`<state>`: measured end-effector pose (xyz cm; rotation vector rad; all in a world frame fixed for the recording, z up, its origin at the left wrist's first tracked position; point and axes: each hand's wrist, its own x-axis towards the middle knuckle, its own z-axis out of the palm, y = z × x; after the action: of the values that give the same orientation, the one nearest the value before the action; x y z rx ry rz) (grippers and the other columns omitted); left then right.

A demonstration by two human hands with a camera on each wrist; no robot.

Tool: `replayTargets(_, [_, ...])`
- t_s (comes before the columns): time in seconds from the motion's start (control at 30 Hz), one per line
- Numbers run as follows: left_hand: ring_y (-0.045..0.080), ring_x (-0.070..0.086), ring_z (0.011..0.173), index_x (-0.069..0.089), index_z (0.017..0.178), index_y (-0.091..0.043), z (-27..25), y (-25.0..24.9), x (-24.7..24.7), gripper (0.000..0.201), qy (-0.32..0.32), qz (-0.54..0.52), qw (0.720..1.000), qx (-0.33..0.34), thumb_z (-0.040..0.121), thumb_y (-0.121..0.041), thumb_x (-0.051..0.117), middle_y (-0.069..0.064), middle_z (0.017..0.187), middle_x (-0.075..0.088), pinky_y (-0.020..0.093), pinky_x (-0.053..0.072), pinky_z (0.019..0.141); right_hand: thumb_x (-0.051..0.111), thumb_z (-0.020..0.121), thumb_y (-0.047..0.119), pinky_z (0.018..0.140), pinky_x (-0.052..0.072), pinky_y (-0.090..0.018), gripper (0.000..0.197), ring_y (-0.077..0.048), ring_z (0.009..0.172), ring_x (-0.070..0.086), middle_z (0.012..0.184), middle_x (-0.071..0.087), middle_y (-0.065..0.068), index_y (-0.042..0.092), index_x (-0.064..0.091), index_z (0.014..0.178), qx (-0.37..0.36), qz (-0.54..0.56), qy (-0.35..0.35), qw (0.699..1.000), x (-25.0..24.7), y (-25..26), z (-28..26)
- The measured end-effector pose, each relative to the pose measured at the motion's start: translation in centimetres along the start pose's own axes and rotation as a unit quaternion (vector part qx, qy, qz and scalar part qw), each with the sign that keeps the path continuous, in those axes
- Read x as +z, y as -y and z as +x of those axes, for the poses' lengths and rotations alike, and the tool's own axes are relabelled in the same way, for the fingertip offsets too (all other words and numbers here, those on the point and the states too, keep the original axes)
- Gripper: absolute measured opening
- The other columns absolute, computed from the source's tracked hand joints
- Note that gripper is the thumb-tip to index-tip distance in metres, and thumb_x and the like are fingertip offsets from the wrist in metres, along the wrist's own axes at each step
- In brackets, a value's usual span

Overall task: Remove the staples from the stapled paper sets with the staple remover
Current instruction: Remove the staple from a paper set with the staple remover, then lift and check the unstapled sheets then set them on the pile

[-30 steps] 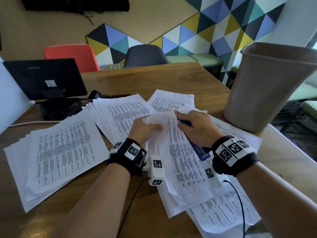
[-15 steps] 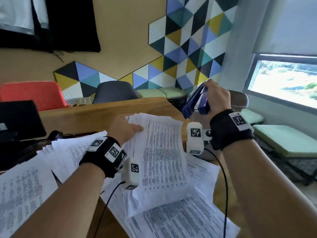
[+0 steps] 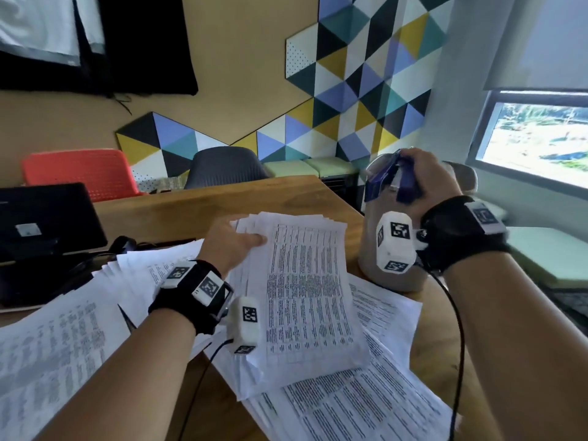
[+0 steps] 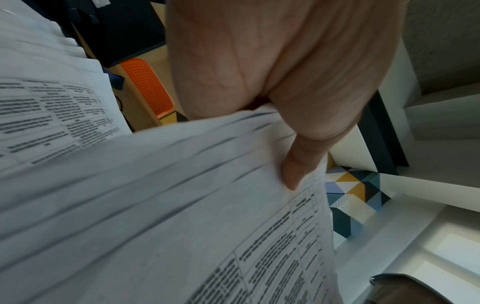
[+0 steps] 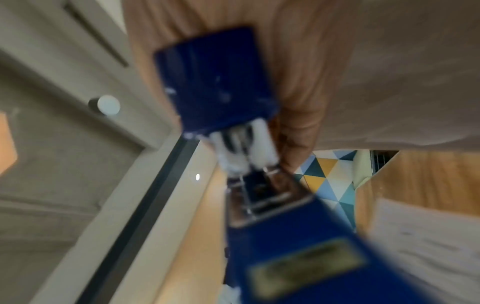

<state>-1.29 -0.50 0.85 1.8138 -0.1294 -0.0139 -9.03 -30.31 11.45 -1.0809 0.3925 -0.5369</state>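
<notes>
Since half a second ago: right hand point(image 3: 426, 173) still grips the blue remover point(image 3: 386, 179) over the bin point(image 3: 369, 249), now slightly lower. Left hand point(image 3: 227, 246) keeps pinching the paper set point(image 3: 305, 297), thumb on top, above the desk point(image 3: 222, 198). Right wrist view is blurred; staple isn't discernible, bin mostly hidden.

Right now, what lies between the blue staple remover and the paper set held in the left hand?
In the head view, only bare wooden table and the grey bin's side separate the blue staple remover from the white printed paper set.
</notes>
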Motion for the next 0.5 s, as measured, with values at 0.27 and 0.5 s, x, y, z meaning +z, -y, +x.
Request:
replayTargets(0.27, [0.025, 0.056, 0.126, 0.056, 0.136, -0.014, -2.2, 2.6, -2.3, 0.067, -0.080, -0.002, 0.996, 0.026, 0.079, -0.023, 0.089, 0.010, 0.140, 0.055, 0.035, 0.045, 0.108, 0.081, 0.086, 0.035, 0.062, 0.049, -0.027, 0.021, -0.021, 0.076, 0.067, 0.080, 0.070, -0.001, 0.017, 0.070, 0.082, -0.098, -0.578, 0.091, 0.805, -2.8, -10.2, -3.5])
replayTargets(0.5, [0.016, 0.062, 0.119, 0.065, 0.110, -0.028, -4.0, 3.2, -5.0, 0.072, -0.101, -0.045, 0.992, 0.061, 0.050, -0.052, 0.099, -0.007, 0.120, 0.068, 0.040, 0.046, 0.109, 0.071, 0.090, 0.039, 0.076, 0.047, -0.028, 0.039, -0.030, 0.105, 0.069, 0.104, 0.070, -0.013, 0.003, 0.070, 0.106, -0.010, -0.829, 0.182, 0.529, -5.7, -17.2, -2.4])
